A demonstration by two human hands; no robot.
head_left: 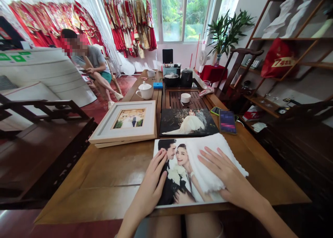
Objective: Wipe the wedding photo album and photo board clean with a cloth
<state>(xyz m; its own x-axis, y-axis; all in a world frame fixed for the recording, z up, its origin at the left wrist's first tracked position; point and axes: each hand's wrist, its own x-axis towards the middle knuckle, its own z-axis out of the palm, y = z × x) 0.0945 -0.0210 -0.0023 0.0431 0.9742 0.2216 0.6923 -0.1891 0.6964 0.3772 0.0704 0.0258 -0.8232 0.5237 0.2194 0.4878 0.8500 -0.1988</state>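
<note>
A large wedding photo print point(177, 182) lies flat at the near edge of the wooden table, showing a couple with white flowers. My left hand point(153, 179) rests along its left edge, fingers stretched out. On the right part of the print is a white cloth point(201, 158) with a scalloped edge. My right hand point(223, 172) lies flat on this cloth, fingers spread, pressing on it from above. The cloth and my hand hide the print's right side. Just beyond the print lies a dark wedding picture panel point(187, 123).
Light wood picture frames point(125, 121) are stacked at the left. Phones point(228, 121) lie to the right. Farther back stand a white lidded cup point(144, 90), a small white bowl point(185, 98), a blue box point(157, 85) and a black pot point(186, 77). A person point(91, 61) sits at the far left.
</note>
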